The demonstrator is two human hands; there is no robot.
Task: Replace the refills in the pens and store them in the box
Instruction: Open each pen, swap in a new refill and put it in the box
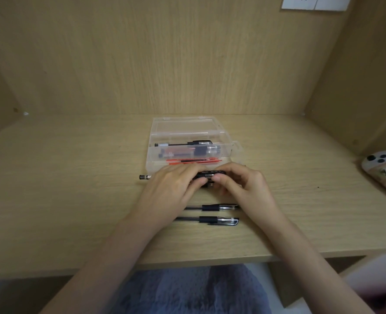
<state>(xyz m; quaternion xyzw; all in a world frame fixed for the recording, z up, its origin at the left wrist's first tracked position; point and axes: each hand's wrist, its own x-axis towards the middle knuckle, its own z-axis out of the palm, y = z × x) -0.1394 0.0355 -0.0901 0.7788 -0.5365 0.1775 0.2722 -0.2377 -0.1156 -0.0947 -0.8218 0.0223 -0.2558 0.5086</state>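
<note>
Left grip [171, 189] and right grip [244, 186] pinch one black pen [211, 173].

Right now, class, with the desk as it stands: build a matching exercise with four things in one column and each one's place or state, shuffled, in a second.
Column one
1 clear box
2 black pen
3 nearest capped pen
4 small pen piece

Column two
a gripped by the left hand and right hand
b lies alone on the desk, left of the left hand
c open, red refills inside
d lies on the desk, nearer the person than both hands

Pairs: 1-c; 2-a; 3-d; 4-b
</note>
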